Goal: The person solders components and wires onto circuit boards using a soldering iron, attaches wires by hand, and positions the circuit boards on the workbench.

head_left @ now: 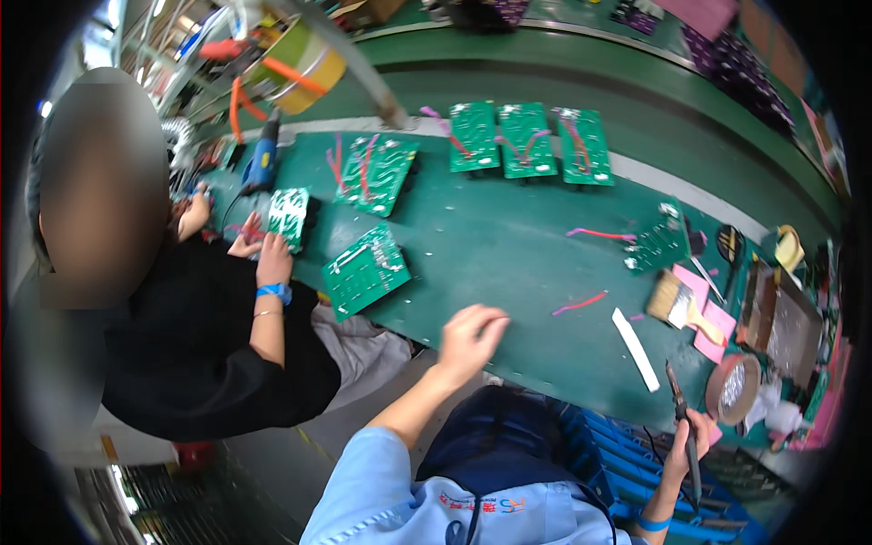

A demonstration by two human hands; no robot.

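My right hand (692, 440), at the lower right by the table edge, is wrapped round a soldering iron (683, 413) with its tip pointing up and away from me. My left hand (470, 343) is over the near table edge, fingers curled together; whatever they may hold is hidden. Beyond it, on the green table (481, 250), lies a short red and pink wire (579, 303). A white strip (636, 350) rests left of the iron's tip. Farther right, a green circuit board (661, 241) has a red wire (603, 235) reaching out to its left.
Three circuit boards (527, 141) with wires line the far edge; more boards (367, 271) lie at left. A person (209, 345) there handles another board (289, 216) near a blue power tool (262, 163). At right are a brush (677, 304), pink pads (716, 329) and a round tin (732, 389).
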